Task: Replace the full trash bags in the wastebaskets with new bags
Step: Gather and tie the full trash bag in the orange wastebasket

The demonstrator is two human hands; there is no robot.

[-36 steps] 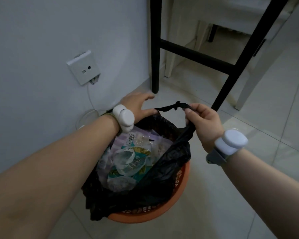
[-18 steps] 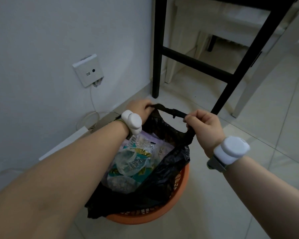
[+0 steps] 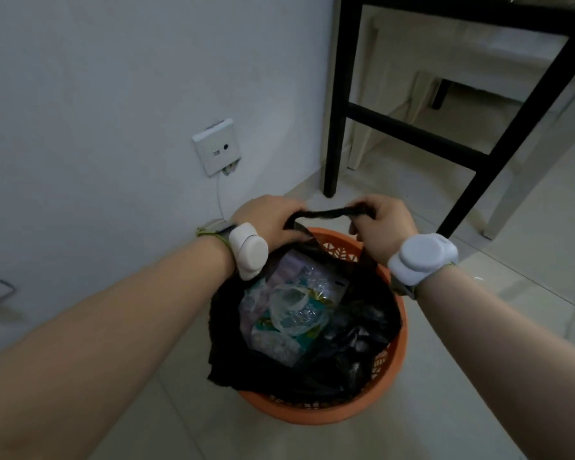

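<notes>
the left grip (image 3: 269, 220), a bare hand, is curling its fingers round one end of the gathered edge of the black trash bag (image 3: 356, 346). the right grip (image 3: 384, 227) is pinching the other end, so a twisted strip of bag (image 3: 329, 214) is stretching between them just above the far rim. neither grip is spread; both are closing on plastic.

below the grips, the bag is sitting inside the orange lattice wastebasket (image 3: 312, 415). its near edge is draping over the rim while the far edge is lifting clear, baring some of the orange wall there. the mouth is gaping open, and crumpled wrappers and clear plastic (image 3: 292, 313) are showing inside, close to the top. the basket is standing on the pale tiled floor (image 3: 478, 376), near a white wall with a socket plate (image 3: 214, 147) and in front of a black furniture frame (image 3: 336, 127).

judging by this, the task is sitting at an early stage. the full bag is being gathered for closing or lifting, but it is not yet tied and not yet out of the basket. lifting it out and fitting a new bag, none of which is showing here, are both looking undone, as is any other wastebasket.
</notes>
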